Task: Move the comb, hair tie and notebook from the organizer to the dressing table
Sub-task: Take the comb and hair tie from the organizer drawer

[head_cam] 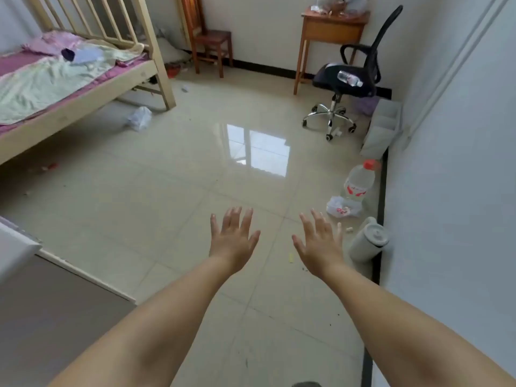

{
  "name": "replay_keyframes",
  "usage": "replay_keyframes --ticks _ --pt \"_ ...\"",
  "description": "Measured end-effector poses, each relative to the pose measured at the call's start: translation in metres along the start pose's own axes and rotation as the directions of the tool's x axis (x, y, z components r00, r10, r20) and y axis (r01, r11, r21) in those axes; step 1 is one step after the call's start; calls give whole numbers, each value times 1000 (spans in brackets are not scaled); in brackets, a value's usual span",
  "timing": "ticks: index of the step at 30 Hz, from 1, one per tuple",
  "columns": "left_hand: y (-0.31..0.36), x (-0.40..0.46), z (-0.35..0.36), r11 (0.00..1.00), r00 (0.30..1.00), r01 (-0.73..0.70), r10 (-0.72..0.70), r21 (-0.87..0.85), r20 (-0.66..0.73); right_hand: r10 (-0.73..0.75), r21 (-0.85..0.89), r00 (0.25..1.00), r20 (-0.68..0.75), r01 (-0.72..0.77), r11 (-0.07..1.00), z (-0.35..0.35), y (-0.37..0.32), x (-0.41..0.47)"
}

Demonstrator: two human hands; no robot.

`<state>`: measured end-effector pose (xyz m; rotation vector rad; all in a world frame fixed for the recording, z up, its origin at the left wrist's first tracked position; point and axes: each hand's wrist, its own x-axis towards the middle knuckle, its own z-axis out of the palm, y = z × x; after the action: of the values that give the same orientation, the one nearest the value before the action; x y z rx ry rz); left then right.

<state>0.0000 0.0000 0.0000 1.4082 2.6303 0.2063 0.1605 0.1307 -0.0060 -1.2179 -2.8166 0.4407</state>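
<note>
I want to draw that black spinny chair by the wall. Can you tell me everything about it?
The office chair has a black seat, a tall curved black back and a looped black armrest. Underneath is a shiny metal post and star base on small wheels. It stands upright on the tiled floor beside the wooden desk, close to the right wall. A clear plastic bottle lies on its side on the seat. Nobody touches it.

The floor [173,208] is glossy beige tile with thin pale seams. The bed [83,107] has a pale wood frame, a pink sheet and a mint-green blanket [47,82]. The chair [346,79] is black on a chrome base. The desk [332,26] is orange-brown wood. The bottle [360,180] is clear with a red cap and red label. The walls are white with a black skirting.
</note>
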Motion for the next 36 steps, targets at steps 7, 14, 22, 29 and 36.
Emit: replay_keyframes --ticks 7,14,22,29,36 --pt "1 37 52 999 983 24 -28 23 182 87 -43 981 172 -81 996 49 25 19" --pt "33 204 51 999 985 -48 46 8 168 145 -75 981 133 -136 988 23 85 161" --pt "38 397 21 999 991 -28 30 -18 128 137 -109 979 151 -121 987 -21 123 372" --pt "-27 597 8 998 992 60 -60 -1 111 67 -108 985 162 -49 993 -21 106 587" --pt "-75 829 -46 999 994 5 -9 36 113 167 -44 982 84 -164 986 -58 84 807"
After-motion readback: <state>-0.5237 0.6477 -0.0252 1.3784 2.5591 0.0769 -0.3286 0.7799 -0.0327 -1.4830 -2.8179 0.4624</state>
